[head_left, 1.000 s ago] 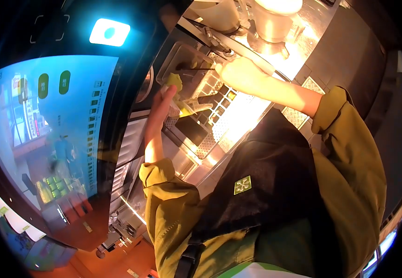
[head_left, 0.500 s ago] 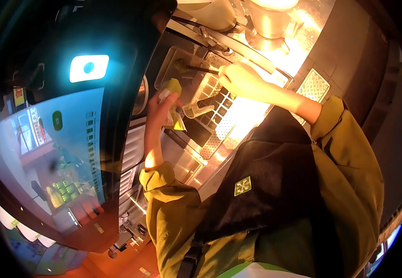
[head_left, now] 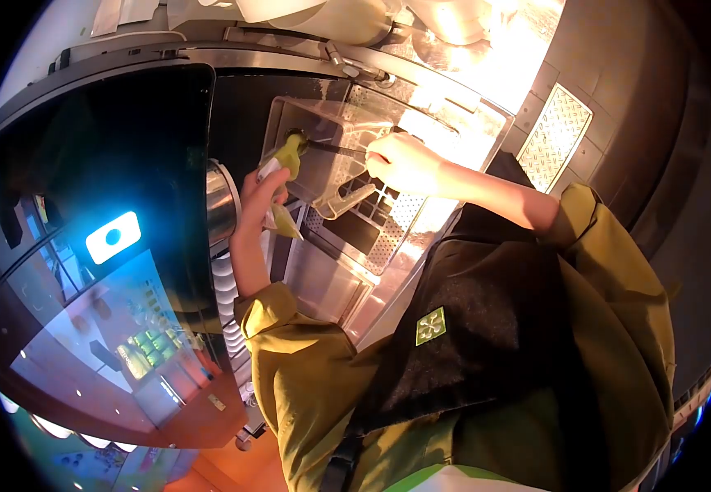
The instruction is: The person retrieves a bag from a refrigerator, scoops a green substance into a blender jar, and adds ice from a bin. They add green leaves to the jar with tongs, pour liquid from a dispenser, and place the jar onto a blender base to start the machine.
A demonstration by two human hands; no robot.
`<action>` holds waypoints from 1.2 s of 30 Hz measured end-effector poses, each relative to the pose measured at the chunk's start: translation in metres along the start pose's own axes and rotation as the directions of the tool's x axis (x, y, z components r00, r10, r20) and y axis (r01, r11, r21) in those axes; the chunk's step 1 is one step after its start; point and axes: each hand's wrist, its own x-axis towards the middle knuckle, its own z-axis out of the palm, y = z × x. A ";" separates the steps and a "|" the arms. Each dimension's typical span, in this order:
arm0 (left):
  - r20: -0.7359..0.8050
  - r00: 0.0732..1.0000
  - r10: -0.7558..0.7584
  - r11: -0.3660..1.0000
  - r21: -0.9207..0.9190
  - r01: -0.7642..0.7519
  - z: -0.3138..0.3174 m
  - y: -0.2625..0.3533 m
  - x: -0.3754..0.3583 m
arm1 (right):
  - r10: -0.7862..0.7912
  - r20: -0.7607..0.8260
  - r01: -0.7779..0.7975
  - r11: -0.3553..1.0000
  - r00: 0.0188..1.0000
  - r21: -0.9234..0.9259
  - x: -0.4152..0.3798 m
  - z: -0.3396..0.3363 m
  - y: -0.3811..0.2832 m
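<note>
My left hand (head_left: 259, 195) grips a yellow-green cloth (head_left: 288, 156) and presses it against the dark front of a drinks machine, at a round nozzle. In my right hand (head_left: 401, 161) is a thin dark rod (head_left: 335, 149), its tip pointing left toward that same nozzle (head_left: 296, 136). A clear plastic tray (head_left: 332, 156) sits just behind the rod. Both arms wear olive sleeves, over a black apron.
A perforated metal drip grate (head_left: 401, 220) lies below the hands. A glossy dark screen panel (head_left: 101, 246) with a bright blue light fills the left. Pale containers (head_left: 347, 16) stand on a strongly lit steel counter at the top. Diamond-plate panels (head_left: 554, 135) are at right.
The view has tilted, so the machine front now fills more of the picture. My left hand has risen with the cloth to the nozzle. My right hand keeps the rod pointed there.
</note>
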 end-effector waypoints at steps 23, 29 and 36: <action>-0.264 0.963 0.061 0.998 0.046 -0.051 0.000 -0.016 -0.006 | -0.114 -0.009 0.096 0.871 0.993 -0.482 -0.013 -0.025 -0.029; -0.319 0.943 0.090 0.889 -0.400 -0.221 0.028 -0.042 -0.055 | -0.674 0.122 0.500 0.403 0.729 -0.766 0.008 -0.010 0.025; -0.429 0.867 0.254 0.543 -0.678 -0.495 0.082 -0.105 -0.081 | -0.240 0.269 0.332 0.283 0.933 -0.900 0.032 -0.016 -0.021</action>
